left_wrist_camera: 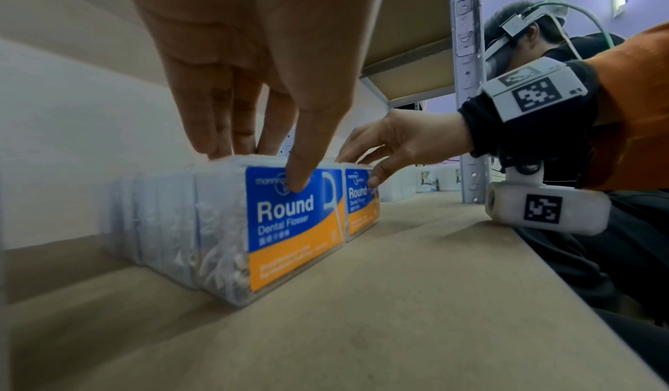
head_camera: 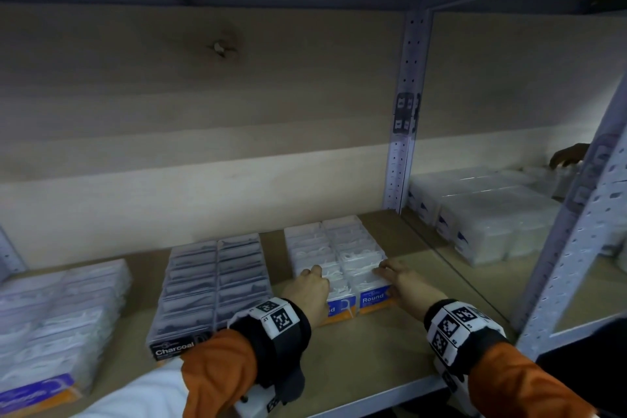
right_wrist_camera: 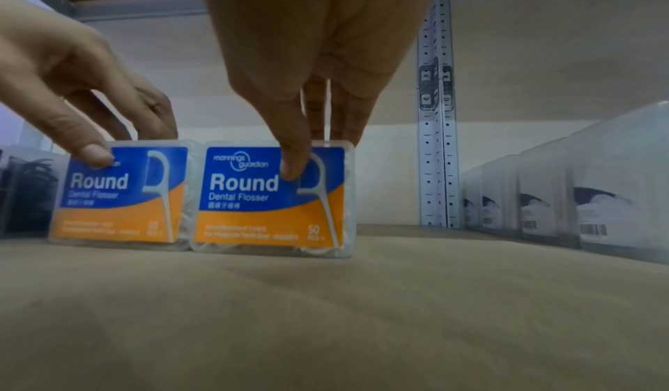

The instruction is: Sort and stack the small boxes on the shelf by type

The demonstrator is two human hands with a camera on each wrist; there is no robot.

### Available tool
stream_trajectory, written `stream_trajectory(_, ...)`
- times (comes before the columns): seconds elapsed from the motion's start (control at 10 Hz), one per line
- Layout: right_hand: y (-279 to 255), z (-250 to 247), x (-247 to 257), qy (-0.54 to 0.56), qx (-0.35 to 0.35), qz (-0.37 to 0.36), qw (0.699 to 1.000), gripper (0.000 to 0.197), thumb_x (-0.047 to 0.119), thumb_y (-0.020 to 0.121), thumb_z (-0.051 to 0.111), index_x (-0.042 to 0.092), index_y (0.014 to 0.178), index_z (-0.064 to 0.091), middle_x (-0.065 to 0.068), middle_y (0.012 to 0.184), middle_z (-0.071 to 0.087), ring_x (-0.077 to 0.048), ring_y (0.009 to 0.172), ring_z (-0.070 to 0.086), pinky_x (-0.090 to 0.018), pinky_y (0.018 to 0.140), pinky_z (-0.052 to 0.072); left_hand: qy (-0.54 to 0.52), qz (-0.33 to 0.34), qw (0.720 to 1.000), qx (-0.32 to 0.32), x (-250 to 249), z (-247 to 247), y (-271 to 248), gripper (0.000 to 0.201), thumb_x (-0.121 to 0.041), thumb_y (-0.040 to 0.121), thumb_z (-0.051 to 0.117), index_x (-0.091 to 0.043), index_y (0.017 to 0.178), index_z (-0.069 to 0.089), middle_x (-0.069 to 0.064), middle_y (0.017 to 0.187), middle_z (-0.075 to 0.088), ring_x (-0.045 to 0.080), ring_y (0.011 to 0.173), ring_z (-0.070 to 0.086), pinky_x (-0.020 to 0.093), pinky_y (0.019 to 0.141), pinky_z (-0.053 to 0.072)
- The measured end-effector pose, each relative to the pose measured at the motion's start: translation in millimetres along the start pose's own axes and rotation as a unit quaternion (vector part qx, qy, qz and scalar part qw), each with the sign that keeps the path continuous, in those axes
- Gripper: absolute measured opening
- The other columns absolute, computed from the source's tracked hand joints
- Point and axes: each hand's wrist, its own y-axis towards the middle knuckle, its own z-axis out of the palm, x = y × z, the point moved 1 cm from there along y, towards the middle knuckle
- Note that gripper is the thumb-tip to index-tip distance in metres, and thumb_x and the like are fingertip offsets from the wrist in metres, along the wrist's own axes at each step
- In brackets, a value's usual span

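Note:
Two rows of clear Round dental flosser boxes (head_camera: 334,244) run front to back on the shelf board (head_camera: 373,350). My left hand (head_camera: 310,277) holds the front box of the left row (left_wrist_camera: 289,225), with fingers over its top and the thumb on its blue and orange label. My right hand (head_camera: 390,272) pinches the front box of the right row (right_wrist_camera: 267,211) the same way. Both front boxes stand upright, side by side, with labels facing me. A block of dark Charcoal boxes (head_camera: 210,285) lies to their left. Further left sits a block of white flosser boxes (head_camera: 57,316).
A perforated metal post (head_camera: 403,146) stands at the back right, another post (head_camera: 576,241) at the front right. Clear boxes (head_camera: 488,217) fill the neighbouring bay, where another person's hand (head_camera: 566,155) reaches in. Bare board lies in front of the Round boxes.

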Motion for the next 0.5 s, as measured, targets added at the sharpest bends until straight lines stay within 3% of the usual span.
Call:
stream_trajectory(0.3,3.4,0.2,-5.7,-0.046,-0.011,-0.022,0.999,0.058,0.009,0.096,0.046,0.012,0.149,0.023,-0.001,0.156,0.017,-0.012,0.144,0.021,-0.015,0.111,0.016,0.006,-0.019,1.0,-0.01,1.7,5.6,0.9,0.044,-0.018,0.094,0.046,-0.009,0.137,0.041,0.011,0.136,0.042,0.027,0.126,0.041,0.039,0.091,0.045)
stream_trajectory(0.5,-4.6,-4.2,-5.2,-0.048,-0.022,-0.026,0.998,0.053,0.013,0.099,0.042,0.015,0.149,0.023,0.003,0.157,0.017,-0.008,0.143,0.023,-0.015,0.111,0.015,-0.005,-0.005,0.999,-0.042,5.3,3.8,-5.0,0.044,-0.024,0.094,0.046,-0.009,0.136,0.042,0.01,0.135,0.045,0.026,0.124,0.044,0.038,0.091,0.045)
